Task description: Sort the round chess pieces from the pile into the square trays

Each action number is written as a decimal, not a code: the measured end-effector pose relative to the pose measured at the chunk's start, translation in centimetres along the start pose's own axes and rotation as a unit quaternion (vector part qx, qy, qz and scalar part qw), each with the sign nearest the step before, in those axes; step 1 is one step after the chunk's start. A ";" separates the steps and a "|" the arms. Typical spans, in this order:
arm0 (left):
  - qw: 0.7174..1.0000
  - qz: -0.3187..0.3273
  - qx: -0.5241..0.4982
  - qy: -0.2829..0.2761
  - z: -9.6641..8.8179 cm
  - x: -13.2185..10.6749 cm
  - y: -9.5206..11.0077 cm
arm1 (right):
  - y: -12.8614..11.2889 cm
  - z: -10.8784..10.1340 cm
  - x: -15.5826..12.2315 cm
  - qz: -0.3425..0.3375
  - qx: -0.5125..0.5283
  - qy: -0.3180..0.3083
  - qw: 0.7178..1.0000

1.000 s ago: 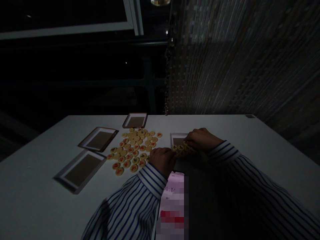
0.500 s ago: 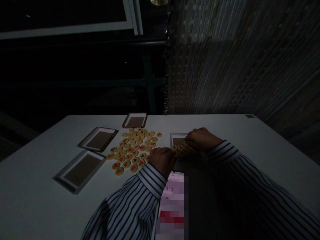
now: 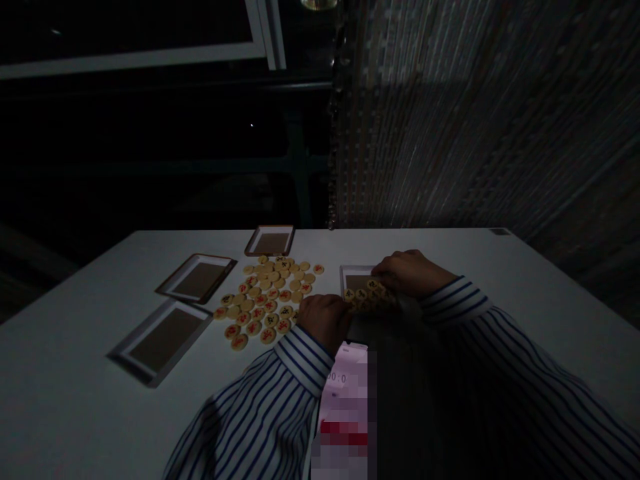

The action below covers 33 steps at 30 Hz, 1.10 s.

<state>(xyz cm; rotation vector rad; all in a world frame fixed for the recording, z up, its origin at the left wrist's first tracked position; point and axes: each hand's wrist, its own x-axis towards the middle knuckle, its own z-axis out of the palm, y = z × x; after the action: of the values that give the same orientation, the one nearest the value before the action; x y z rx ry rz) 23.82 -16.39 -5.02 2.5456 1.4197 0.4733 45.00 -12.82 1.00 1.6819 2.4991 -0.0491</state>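
Observation:
A shallow light-rimmed box point(image 3: 356, 269) holds several round Chinese chess pieces point(image 3: 361, 294) with black characters, gathered in its near part. At its near left corner is my left hand point(image 3: 324, 321), fingers curled round and seemingly gripping the box; its fingertips are partly hidden. My right hand point(image 3: 414, 272) is bent over the box's right side, its fingertips close to the piece point(image 3: 373, 285) on top. Its fingers are closed together, and whatever lies under them is hidden. Left of the box spreads a loose heap of chess pieces point(image 3: 271, 307), some red-marked, some black-marked, some blank side up.
Three more shallow trays lie on the white table point(image 3: 65, 373): a brown-edged one point(image 3: 247, 244) at the back, another brown-edged tray point(image 3: 187, 300) at left, and a pale-rimmed tray point(image 3: 150, 381) nearer. A lit phone point(image 3: 345, 400) lies below my left hand. A bead curtain point(image 3: 425, 133) hangs behind.
My right hand has shifted slightly right and away from me, uncovering more of the black-marked pieces in the box. My left hand stays at the corner.

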 end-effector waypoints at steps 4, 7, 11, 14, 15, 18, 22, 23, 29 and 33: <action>1.000 -0.006 -0.003 0.012 0.0 -0.1 0.0 | -0.1 -0.1 -0.1 0.002 0.004 0.000 1.000; 1.000 -0.006 -0.004 0.006 0.0 -0.1 0.0 | -0.3 0.3 0.1 -0.007 -0.003 -0.005 1.000; 1.000 -0.002 -0.006 -0.008 -0.2 0.0 0.0 | -0.6 0.9 0.4 -0.026 -0.010 -0.010 1.000; 1.000 -0.008 -0.003 -0.006 -0.3 0.0 0.1 | -0.6 1.1 0.5 -0.028 -0.009 -0.015 0.999; 1.000 -0.008 -0.003 -0.005 -0.3 0.0 0.2 | -0.7 1.1 0.5 -0.027 -0.008 -0.016 0.999; 1.000 -0.008 -0.002 -0.007 -0.3 0.0 0.2 | -0.7 1.0 0.5 -0.030 -0.009 -0.016 0.999; 1.000 -0.008 0.007 -0.006 -0.3 0.0 0.3 | -0.9 0.8 0.3 -0.024 -0.010 -0.020 0.999; 1.000 -0.008 0.007 -0.002 -0.3 0.0 0.3 | -0.9 0.8 0.3 -0.021 -0.010 -0.024 0.999; 1.000 -0.005 0.004 0.000 -0.1 0.0 0.1 | -1.0 0.6 0.3 -0.019 -0.004 -0.025 1.000; 1.000 -0.006 0.009 -0.003 -0.2 0.0 0.2 | -1.0 0.6 0.3 -0.021 -0.012 -0.027 0.999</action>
<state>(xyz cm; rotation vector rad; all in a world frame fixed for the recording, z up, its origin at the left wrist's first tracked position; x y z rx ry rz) 23.93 -16.49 -4.81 2.5496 1.4425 0.4513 43.98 -13.00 0.30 1.5975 2.4858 -0.0683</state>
